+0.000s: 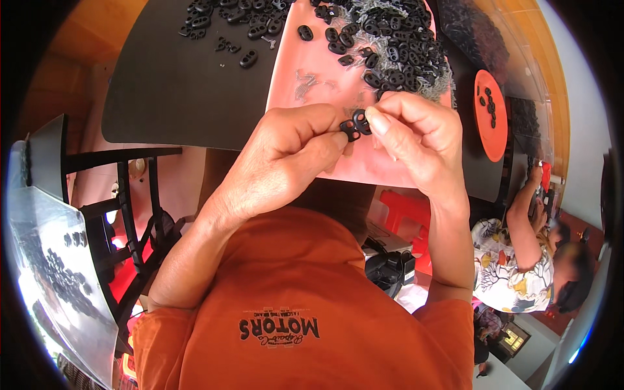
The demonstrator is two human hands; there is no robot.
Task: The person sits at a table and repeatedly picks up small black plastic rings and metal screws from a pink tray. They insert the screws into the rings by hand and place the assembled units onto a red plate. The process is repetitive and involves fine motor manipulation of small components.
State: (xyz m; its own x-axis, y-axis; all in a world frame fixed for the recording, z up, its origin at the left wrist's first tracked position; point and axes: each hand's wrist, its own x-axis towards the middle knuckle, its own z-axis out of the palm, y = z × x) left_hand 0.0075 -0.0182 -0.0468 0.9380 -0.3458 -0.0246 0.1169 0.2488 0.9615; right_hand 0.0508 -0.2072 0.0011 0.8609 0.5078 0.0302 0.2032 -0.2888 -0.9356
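My left hand (279,156) pinches a small black cord lock part (350,130) with holes in it between thumb and fingers. Touching it is an oval two-hole cord lock piece (362,121), gripped by the thumb and fingertips of my right hand (419,140). Both hands meet over the near part of a pink tray (290,71). Beyond them, on that tray, lies a heap of black cord lock pieces (393,55) mixed with small clear springs (442,81). Whether a spring sits between the two held pieces is hidden.
More black cord locks (260,19) lie on the dark table (182,84) at the far left. An orange plate (497,146) with several pieces stands at the right. A person in a patterned top (513,270) works nearby at right. Left stands a black metal frame (123,188).
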